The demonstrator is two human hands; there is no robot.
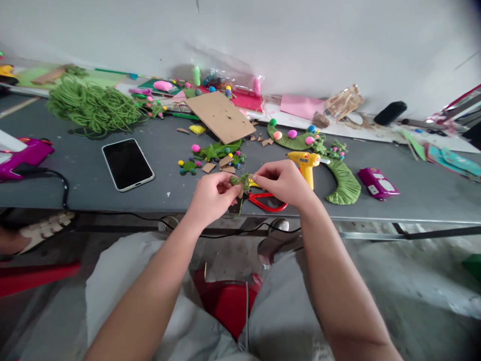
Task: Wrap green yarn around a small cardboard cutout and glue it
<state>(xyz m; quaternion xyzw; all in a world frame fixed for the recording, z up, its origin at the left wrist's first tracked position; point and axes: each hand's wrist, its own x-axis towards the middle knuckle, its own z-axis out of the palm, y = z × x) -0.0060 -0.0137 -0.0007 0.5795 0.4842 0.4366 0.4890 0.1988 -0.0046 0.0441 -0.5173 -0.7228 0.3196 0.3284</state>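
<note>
Over the table's front edge, my left hand (210,195) is closed on a small green yarn-wrapped piece (243,181), whose full shape my fingers hide. A green end hangs below it. My right hand (283,181) pinches at the right side of this piece, on what looks like its green yarn. Red-handled scissors (268,206) lie just under my right hand. Behind its wrist is a yellow glue gun (307,168). Small green stars with coloured pompoms (189,167) and cardboard scraps (209,167) lie beyond my left hand.
A green yarn-wrapped ring (343,183) with pompoms curves around the glue gun. A purple packet (378,183) lies right. Leftward are a phone (128,164), a heap of green yarn (93,108) and a purple device (28,158) with a black cord. A cardboard sheet (221,115) lies behind.
</note>
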